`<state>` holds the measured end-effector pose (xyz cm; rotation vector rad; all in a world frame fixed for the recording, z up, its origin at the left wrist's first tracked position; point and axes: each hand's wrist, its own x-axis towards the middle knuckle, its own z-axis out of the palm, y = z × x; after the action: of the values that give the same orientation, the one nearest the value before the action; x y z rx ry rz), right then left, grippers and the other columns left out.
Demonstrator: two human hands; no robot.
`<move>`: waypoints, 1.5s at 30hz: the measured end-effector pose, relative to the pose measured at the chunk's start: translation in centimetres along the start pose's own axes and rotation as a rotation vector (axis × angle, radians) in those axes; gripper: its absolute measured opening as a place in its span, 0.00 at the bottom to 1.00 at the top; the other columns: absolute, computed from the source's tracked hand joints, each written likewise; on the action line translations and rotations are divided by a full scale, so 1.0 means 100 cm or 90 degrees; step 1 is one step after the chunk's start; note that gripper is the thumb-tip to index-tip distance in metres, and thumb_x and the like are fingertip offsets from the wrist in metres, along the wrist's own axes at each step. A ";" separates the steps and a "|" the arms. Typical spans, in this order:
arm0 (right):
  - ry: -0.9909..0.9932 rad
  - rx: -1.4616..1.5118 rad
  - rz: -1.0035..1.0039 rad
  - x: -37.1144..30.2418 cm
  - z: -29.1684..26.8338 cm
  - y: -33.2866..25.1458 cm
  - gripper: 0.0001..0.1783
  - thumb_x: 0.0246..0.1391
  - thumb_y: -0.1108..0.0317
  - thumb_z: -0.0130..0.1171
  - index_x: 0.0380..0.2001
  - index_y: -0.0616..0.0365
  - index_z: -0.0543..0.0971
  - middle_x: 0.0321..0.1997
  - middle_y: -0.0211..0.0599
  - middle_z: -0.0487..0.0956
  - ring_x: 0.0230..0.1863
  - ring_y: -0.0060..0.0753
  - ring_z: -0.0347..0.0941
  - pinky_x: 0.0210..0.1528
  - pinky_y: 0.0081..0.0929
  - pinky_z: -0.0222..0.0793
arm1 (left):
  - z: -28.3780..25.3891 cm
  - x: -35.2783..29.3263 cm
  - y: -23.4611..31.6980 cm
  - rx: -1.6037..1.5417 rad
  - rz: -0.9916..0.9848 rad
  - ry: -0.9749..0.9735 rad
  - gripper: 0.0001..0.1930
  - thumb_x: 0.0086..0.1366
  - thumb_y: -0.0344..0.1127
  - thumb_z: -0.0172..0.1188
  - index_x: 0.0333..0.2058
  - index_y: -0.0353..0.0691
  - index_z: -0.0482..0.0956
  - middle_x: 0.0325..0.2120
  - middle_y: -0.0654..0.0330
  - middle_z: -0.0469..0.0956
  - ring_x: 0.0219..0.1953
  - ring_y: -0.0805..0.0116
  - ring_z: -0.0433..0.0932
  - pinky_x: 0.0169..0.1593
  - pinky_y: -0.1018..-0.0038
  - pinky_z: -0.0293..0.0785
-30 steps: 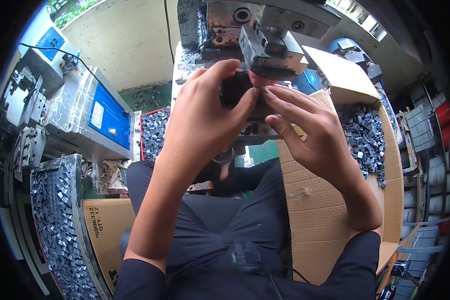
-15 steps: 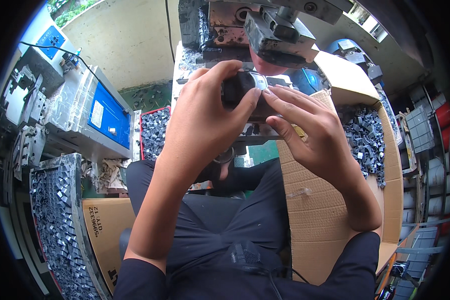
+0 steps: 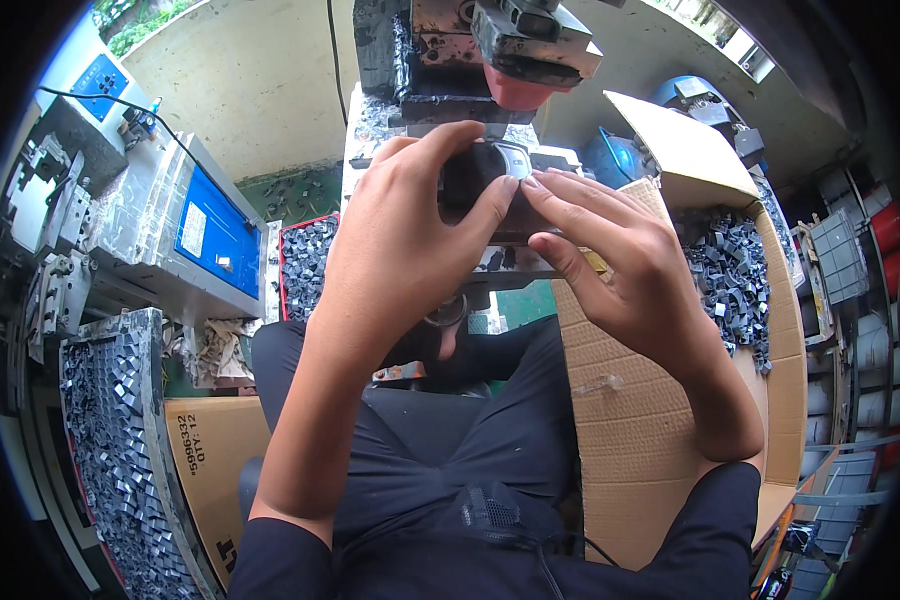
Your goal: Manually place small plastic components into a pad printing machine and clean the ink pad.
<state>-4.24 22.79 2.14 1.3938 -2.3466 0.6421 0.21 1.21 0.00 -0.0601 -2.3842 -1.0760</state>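
A small curved silver-grey piece sits on a dark fixture under the machine. My left hand curves round it, with the thumb on its near edge and the index finger reaching over the far side of the fixture. My right hand comes in from the right, fingertips at the piece's right edge. Its fingers are stretched out and its thumb stands apart. Above and behind the piece hangs a red rubber pad under a metal block. The left fingers partly hide the fixture.
To the right stands an open cardboard box holding many small dark curved pieces. A red-rimmed tray of similar pieces lies left of the fixture. A filled rack and a grey-blue machine cabinet are further left.
The red pad and its metal block have moved up, back and slightly left, away from the fixture. Both hands stay almost in place at the grey piece.
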 end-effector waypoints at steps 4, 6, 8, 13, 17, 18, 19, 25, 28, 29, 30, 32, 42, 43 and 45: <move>0.006 -0.004 -0.008 0.000 0.001 0.000 0.21 0.64 0.68 0.67 0.58 0.63 0.83 0.61 0.56 0.83 0.64 0.54 0.79 0.66 0.44 0.74 | -0.001 0.001 -0.007 0.031 0.075 -0.008 0.22 0.68 0.45 0.70 0.57 0.45 0.83 0.50 0.52 0.84 0.51 0.55 0.83 0.60 0.63 0.75; 0.042 0.014 -0.014 -0.001 0.004 0.003 0.19 0.61 0.67 0.69 0.54 0.63 0.85 0.56 0.55 0.85 0.59 0.54 0.83 0.63 0.46 0.76 | -0.003 0.000 -0.004 0.019 0.059 -0.023 0.23 0.68 0.45 0.70 0.57 0.44 0.82 0.50 0.53 0.84 0.52 0.55 0.83 0.60 0.63 0.75; 0.053 0.042 -0.003 0.000 0.004 0.004 0.18 0.62 0.67 0.69 0.53 0.62 0.86 0.56 0.53 0.85 0.59 0.53 0.83 0.63 0.45 0.76 | -0.004 0.000 -0.003 0.007 0.043 -0.039 0.23 0.68 0.45 0.71 0.57 0.42 0.81 0.51 0.53 0.84 0.53 0.55 0.83 0.61 0.63 0.75; 0.070 0.063 0.002 0.002 0.002 0.002 0.15 0.63 0.67 0.68 0.51 0.60 0.87 0.57 0.51 0.86 0.58 0.51 0.84 0.60 0.44 0.76 | -0.003 -0.002 -0.007 -0.012 0.064 -0.021 0.24 0.67 0.41 0.71 0.58 0.40 0.78 0.53 0.54 0.84 0.56 0.55 0.83 0.58 0.62 0.77; 0.058 0.060 0.004 0.001 0.000 0.002 0.14 0.63 0.68 0.68 0.51 0.58 0.88 0.58 0.50 0.85 0.58 0.49 0.84 0.60 0.41 0.77 | -0.004 -0.003 -0.006 -0.001 0.083 -0.009 0.23 0.67 0.39 0.71 0.58 0.40 0.79 0.53 0.54 0.84 0.54 0.55 0.84 0.56 0.61 0.77; 0.045 0.053 0.009 0.000 -0.001 0.001 0.14 0.64 0.70 0.68 0.52 0.58 0.88 0.60 0.48 0.85 0.59 0.47 0.83 0.60 0.40 0.77 | -0.003 -0.003 -0.007 0.000 0.092 -0.003 0.23 0.66 0.39 0.71 0.57 0.40 0.79 0.53 0.54 0.84 0.54 0.55 0.84 0.56 0.60 0.78; 0.045 0.051 0.009 0.000 -0.002 0.001 0.14 0.64 0.70 0.68 0.52 0.58 0.88 0.60 0.48 0.85 0.59 0.47 0.83 0.60 0.40 0.77 | -0.002 -0.003 -0.007 0.001 0.100 0.003 0.23 0.66 0.38 0.71 0.57 0.40 0.79 0.53 0.54 0.85 0.54 0.55 0.84 0.55 0.60 0.78; 0.055 0.048 -0.012 0.003 -0.008 0.001 0.13 0.64 0.70 0.67 0.50 0.59 0.88 0.58 0.48 0.86 0.58 0.46 0.84 0.59 0.39 0.78 | -0.001 -0.005 -0.010 -0.047 0.145 0.042 0.20 0.66 0.38 0.71 0.54 0.39 0.80 0.48 0.49 0.84 0.52 0.50 0.84 0.55 0.59 0.77; 0.089 0.072 -0.010 0.009 -0.018 0.003 0.10 0.66 0.72 0.65 0.47 0.61 0.88 0.53 0.46 0.88 0.56 0.43 0.85 0.58 0.38 0.79 | -0.013 -0.008 -0.013 -0.117 0.173 0.082 0.22 0.65 0.41 0.74 0.54 0.38 0.81 0.47 0.51 0.86 0.52 0.57 0.85 0.53 0.62 0.79; 0.125 0.066 0.008 0.009 -0.021 0.010 0.09 0.66 0.70 0.66 0.46 0.59 0.89 0.50 0.43 0.89 0.53 0.39 0.86 0.56 0.35 0.80 | -0.013 -0.008 -0.022 -0.150 0.181 0.137 0.24 0.64 0.43 0.75 0.54 0.38 0.81 0.47 0.53 0.87 0.51 0.62 0.86 0.51 0.66 0.80; 0.160 0.062 0.025 0.009 -0.025 0.019 0.08 0.66 0.68 0.67 0.45 0.57 0.89 0.47 0.40 0.90 0.50 0.36 0.87 0.54 0.32 0.80 | -0.018 -0.011 -0.029 -0.215 0.148 0.176 0.24 0.66 0.43 0.74 0.55 0.35 0.81 0.47 0.53 0.86 0.50 0.65 0.86 0.50 0.69 0.79; 0.219 0.011 0.098 0.000 -0.035 0.046 0.10 0.69 0.65 0.65 0.44 0.58 0.89 0.45 0.40 0.90 0.49 0.33 0.87 0.54 0.32 0.80 | -0.024 -0.015 -0.052 -0.281 0.039 0.240 0.24 0.69 0.44 0.72 0.55 0.32 0.80 0.48 0.52 0.85 0.51 0.66 0.85 0.50 0.73 0.79; 0.254 0.041 0.316 -0.033 -0.045 0.181 0.18 0.73 0.57 0.58 0.48 0.61 0.86 0.45 0.42 0.89 0.47 0.39 0.87 0.52 0.33 0.80 | -0.035 -0.153 -0.364 0.406 -0.462 -0.087 0.33 0.67 0.54 0.67 0.61 0.33 0.78 0.56 0.41 0.82 0.60 0.46 0.81 0.62 0.56 0.76; 0.154 -0.093 0.398 -0.043 -0.048 0.185 0.17 0.71 0.58 0.60 0.48 0.60 0.86 0.45 0.44 0.89 0.46 0.40 0.87 0.51 0.34 0.80 | -0.015 -0.145 -0.353 0.462 -0.550 -0.235 0.29 0.68 0.53 0.65 0.57 0.36 0.82 0.53 0.43 0.84 0.60 0.46 0.82 0.61 0.55 0.76; -0.038 -0.232 0.507 -0.061 -0.057 0.202 0.15 0.66 0.60 0.63 0.49 0.58 0.85 0.44 0.47 0.88 0.45 0.43 0.87 0.49 0.38 0.79 | 0.009 -0.139 -0.336 0.520 -0.627 -0.389 0.25 0.68 0.52 0.63 0.54 0.39 0.85 0.49 0.44 0.86 0.59 0.47 0.82 0.59 0.54 0.77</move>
<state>-18.96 38.77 -0.35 0.2981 -2.8519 0.3197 3.57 -18.76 -30.14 1.3491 -3.3096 -0.3041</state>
